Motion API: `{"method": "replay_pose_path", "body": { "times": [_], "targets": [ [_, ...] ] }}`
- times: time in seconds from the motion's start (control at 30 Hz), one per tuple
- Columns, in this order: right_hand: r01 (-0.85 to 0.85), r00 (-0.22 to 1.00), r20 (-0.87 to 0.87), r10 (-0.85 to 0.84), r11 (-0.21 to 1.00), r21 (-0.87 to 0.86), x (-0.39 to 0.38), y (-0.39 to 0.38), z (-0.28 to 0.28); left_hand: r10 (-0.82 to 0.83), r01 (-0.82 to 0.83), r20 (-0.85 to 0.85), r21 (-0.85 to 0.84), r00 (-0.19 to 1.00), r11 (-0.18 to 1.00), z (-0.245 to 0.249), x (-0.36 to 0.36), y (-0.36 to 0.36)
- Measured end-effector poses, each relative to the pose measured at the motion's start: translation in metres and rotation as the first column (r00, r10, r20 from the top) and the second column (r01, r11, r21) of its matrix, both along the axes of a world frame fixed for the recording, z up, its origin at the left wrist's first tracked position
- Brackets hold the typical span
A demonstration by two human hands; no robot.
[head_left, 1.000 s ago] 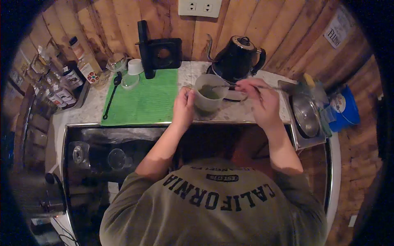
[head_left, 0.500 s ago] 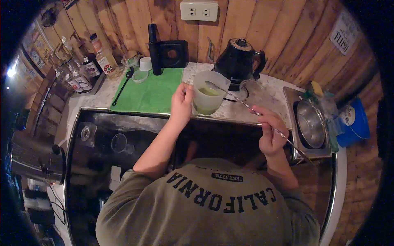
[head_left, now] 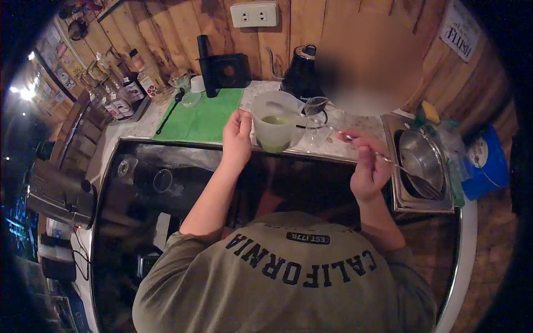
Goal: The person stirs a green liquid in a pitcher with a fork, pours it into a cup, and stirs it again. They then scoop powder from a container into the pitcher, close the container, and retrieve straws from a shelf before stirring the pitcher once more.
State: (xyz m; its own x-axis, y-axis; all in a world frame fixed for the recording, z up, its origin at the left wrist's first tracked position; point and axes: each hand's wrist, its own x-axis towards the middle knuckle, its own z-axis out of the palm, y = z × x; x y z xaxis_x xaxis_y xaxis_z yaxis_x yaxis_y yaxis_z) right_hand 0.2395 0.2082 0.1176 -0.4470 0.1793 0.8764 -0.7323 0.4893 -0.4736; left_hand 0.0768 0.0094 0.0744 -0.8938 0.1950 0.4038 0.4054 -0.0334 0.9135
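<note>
My left hand [head_left: 237, 139] is wrapped round the side of a translucent pitcher [head_left: 273, 137] with green liquid low inside, at the counter's front edge. In my right hand [head_left: 367, 169] is a long twisted metal spoon [head_left: 391, 161], pinched mid-shaft. It slants from the pitcher's side down to the right, its lower end over the sink area. Whether its upper end is inside the pitcher is hard to tell. Behind the pitcher stands a black kettle [head_left: 300, 75].
A green mat [head_left: 208, 119] lies on the left of the counter, with a black spoon [head_left: 168, 114] on it. Syrup bottles [head_left: 117, 102] stand further left. On the right are a metal bowl [head_left: 420, 152] in the sink and a blue bucket [head_left: 488, 161]. A blurred patch hides the counter's back right.
The spoon's upper end has moved right, away from the pitcher's middle. The head view has shifted slightly, and a blurred patch now covers the area right of the kettle.
</note>
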Motion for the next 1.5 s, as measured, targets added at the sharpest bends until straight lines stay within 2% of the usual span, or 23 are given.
{"method": "replay_pose_path", "body": {
  "times": [0.07, 0.17, 0.27, 0.4, 0.47, 0.5, 0.6, 0.67, 0.73, 0.8, 0.87, 0.97, 1.07, 1.1, 1.2, 1.27, 1.4, 1.5],
  "targets": [
    [-0.049, 0.999, 0.013, 0.051, 0.993, -0.106, -0.001, -0.003, 0.006, -0.016, 0.016, -0.01, 0.04, 1.0, 0.999, 0.0, 0.002, 0.001],
    [-0.028, 0.994, 0.091, 0.06, 0.946, -0.324, -0.007, -0.004, 0.002, -0.02, 0.02, 0.006, 0.061, 1.0, 0.998, 0.005, 0.009, 0.002],
    [-0.111, 0.969, 0.083, 0.232, 0.709, -0.697, -0.017, 0.017, 0.002, -0.036, 0.031, 0.058, 0.096, 0.998, 0.995, 0.011, 0.013, 0.003],
    [-0.202, 0.933, 0.004, 0.359, 0.535, -0.82, -0.019, 0.059, -0.005, -0.061, 0.043, 0.118, 0.147, 0.991, 0.988, 0.014, 0.015, 0.007],
    [-0.224, 0.925, -0.032, 0.379, 0.475, -0.851, -0.014, 0.081, -0.007, -0.045, 0.038, 0.082, 0.091, 0.996, 0.995, 0.011, 0.009, 0.009],
    [-0.159, 0.953, -0.005, 0.304, 0.483, -0.861, -0.011, 0.091, -0.004, -0.039, 0.035, 0.064, 0.063, 0.997, 0.997, 0.01, 0.007, 0.009],
    [-0.253, 0.959, -0.127, 0.255, 0.559, -0.79, 0.016, 0.139, -0.007, -0.048, 0.042, 0.096, 0.058, 0.994, 0.997, 0.013, 0.001, 0.013],
    [0.111, 0.994, 0.106, -0.04, 0.541, -0.834, 0.041, 0.161, 0.012, -0.045, 0.04, 0.081, 0.058, 0.996, 0.998, 0.015, -0.003, 0.014],
    [0.043, 0.993, -0.018, -0.113, 0.52, -0.853, 0.073, 0.21, 0.005, -0.057, 0.052, 0.07, 0.07, 0.996, 0.996, 0.017, -0.007, 0.016],
    [0.066, 0.979, -0.057, -0.195, 0.569, -0.82, 0.111, 0.244, -0.007, -0.078, 0.072, 0.059, 0.092, 0.995, 0.993, 0.017, -0.015, 0.015],
    [0.195, 0.953, -0.014, -0.304, 0.645, -0.739, 0.152, 0.27, -0.022, -0.055, 0.055, 0.004, 0.03, 0.998, 0.998, 0.015, -0.026, 0.014],
    [0.62, 0.746, 0.283, -0.603, 0.475, -0.624, 0.183, 0.265, -0.018, -0.053, 0.051, -0.041, -0.047, 0.998, 0.998, 0.019, -0.038, 0.012],
    [0.703, 0.675, 0.243, -0.696, 0.508, -0.498, 0.211, 0.275, -0.049, -0.032, 0.028, -0.025, -0.152, 0.999, 0.988, 0.028, -0.047, 0.014],
    [0.587, 0.746, 0.204, -0.634, 0.483, -0.65, 0.219, 0.279, -0.053, -0.035, 0.024, -0.056, -0.186, 0.998, 0.982, 0.029, -0.052, 0.015],
    [0.451, 0.827, 0.116, -0.549, 0.527, -0.721, 0.239, 0.295, -0.075, -0.055, 0.008, -0.142, -0.313, 0.988, 0.95, 0.038, -0.063, 0.017],
    [0.457, 0.822, 0.133, -0.553, 0.503, -0.734, 0.242, 0.294, -0.081, -0.083, -0.004, -0.183, -0.431, 0.98, 0.903, 0.053, -0.062, 0.019],
    [0.533, 0.773, 0.212, -0.597, 0.431, -0.729, 0.232, 0.264, -0.065, -0.197, 0.075, -0.223, -0.463, 0.955, 0.883, 0.065, -0.071, 0.028],
    [0.5, 0.795, 0.183, -0.578, 0.453, -0.738, 0.235, 0.275, -0.076, -0.242, 0.106, -0.223, -0.49, 0.944, 0.865, 0.067, -0.081, 0.033]
  ]
}}
